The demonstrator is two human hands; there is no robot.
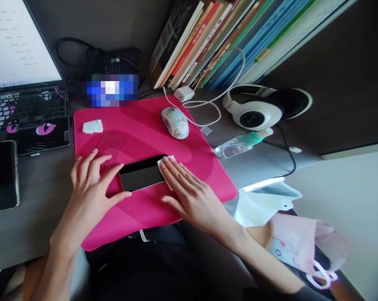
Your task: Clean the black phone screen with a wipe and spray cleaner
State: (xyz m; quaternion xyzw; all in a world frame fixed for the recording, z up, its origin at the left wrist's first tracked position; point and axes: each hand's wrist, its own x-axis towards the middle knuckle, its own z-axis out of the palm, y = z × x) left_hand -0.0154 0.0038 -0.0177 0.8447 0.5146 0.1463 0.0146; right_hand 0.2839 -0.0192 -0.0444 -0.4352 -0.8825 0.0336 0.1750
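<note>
A black smartphone lies flat, screen up, on a pink desk mat. My left hand grips the phone's left end between thumb and index finger, its other fingers spread over the mat. Under the flat fingers of my right hand is a small white wipe, pressed on the right end of the screen. Just beyond my left fingers rests a clear, dark-edged rectangular sheet, like a screen protector. A crumpled white piece of tissue sits near the mat's far left corner.
A patterned mouse, a white charger with cable, a spray bottle and headphones are to the right. Books stand behind. At left are a laptop and another dark-screened device. Bags hang lower right.
</note>
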